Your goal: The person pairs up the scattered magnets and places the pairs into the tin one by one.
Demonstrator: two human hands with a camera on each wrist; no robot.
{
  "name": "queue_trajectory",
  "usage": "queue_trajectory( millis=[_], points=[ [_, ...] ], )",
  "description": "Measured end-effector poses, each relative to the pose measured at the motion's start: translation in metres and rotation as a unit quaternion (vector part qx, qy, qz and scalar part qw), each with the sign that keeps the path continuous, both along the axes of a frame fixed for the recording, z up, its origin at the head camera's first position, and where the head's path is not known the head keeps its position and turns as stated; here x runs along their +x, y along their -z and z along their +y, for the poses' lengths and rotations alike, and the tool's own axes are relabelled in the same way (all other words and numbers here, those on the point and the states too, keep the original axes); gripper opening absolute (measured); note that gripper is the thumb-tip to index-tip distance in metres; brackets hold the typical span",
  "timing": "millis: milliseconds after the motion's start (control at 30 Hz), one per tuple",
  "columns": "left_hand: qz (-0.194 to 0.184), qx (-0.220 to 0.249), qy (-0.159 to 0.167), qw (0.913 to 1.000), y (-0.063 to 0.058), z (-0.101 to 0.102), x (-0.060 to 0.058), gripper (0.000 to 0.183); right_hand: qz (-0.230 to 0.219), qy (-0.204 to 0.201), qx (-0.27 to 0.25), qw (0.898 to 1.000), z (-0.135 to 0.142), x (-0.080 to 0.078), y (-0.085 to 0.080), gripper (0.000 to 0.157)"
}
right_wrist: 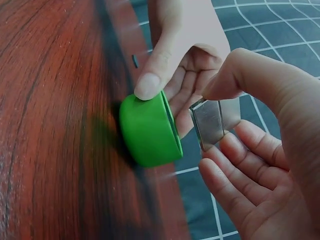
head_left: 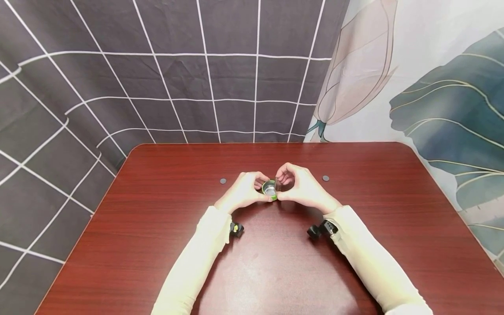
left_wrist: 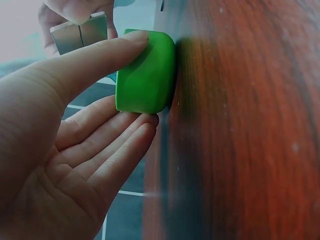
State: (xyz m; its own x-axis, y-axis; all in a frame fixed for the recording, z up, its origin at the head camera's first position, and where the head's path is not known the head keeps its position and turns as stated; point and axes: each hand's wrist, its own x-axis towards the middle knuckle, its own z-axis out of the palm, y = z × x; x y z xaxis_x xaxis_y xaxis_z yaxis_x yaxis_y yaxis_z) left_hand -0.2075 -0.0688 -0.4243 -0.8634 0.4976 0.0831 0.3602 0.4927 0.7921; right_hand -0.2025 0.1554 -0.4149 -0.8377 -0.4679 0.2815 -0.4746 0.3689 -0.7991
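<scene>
My left hand [head_left: 246, 189] holds a small round green cup [left_wrist: 145, 75] with a shiny metallic inside, thumb on the near side and fingers against the far side. The cup stands low at the table surface, its mouth up. My right hand [head_left: 305, 188] pinches a thin, flat silver piece [right_wrist: 207, 122] between thumb and fingertips. A dark seam runs across this piece, dividing it into two panels. It is held upright at the right side of the cup's mouth, just above the rim in the wrist views.
Two small grey discs lie on the reddish-brown wooden table [head_left: 165, 236], the left disc [head_left: 223, 181] beyond my left hand and the right disc [head_left: 325, 178] beyond my right. Behind the table hang a dark grid-patterned curtain [head_left: 232, 78] and a leaf-print curtain [head_left: 441, 109].
</scene>
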Motion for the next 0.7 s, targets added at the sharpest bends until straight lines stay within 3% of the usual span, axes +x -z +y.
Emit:
queue_trajectory(
  millis=[400, 700],
  points=[
    [0.007, -0.005, 0.005, 1.0, 0.001, -0.001, -0.001, 0.049, 0.01, 0.0, -0.004, 1.0, -0.007, -0.006, 0.012, 0.043],
    [0.004, -0.006, 0.006, 1.0, 0.001, -0.001, -0.002, 0.049, 0.007, 0.012, 0.01, 1.0, -0.011, -0.008, 0.011, 0.045]
  ],
)
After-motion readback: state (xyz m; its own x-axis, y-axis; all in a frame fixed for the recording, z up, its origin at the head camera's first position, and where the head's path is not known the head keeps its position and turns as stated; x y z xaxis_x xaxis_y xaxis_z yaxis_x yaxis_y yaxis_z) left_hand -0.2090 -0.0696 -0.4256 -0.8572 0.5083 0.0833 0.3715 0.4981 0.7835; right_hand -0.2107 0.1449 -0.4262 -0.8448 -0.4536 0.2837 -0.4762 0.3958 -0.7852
